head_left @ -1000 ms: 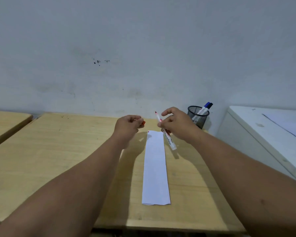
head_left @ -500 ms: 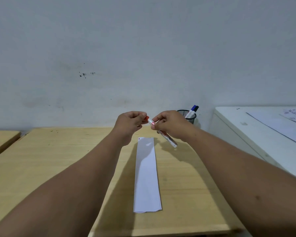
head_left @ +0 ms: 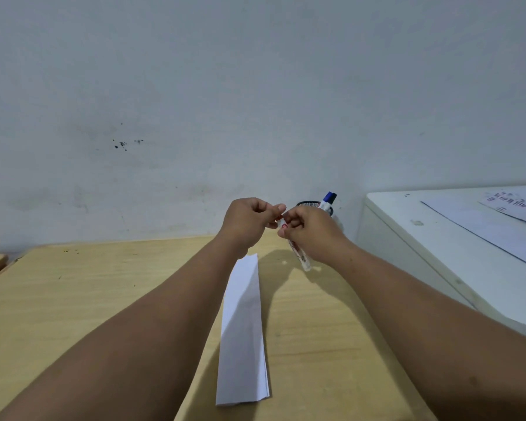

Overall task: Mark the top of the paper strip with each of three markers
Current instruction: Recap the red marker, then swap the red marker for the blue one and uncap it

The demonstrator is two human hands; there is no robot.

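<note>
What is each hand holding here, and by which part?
Right hand grips the red marker around its upper barrel; left hand pinches its tip end, cap hidden.

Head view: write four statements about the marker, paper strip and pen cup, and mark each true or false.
1. The right hand holds a red marker. True.
2. The paper strip stands in the pen cup. False: it lies flat on the wooden desk.
3. A blue-capped marker stands in the pen cup. True.
4. The left hand rests on the desk. False: it is raised, meeting the right hand at the red marker's tip.
</note>
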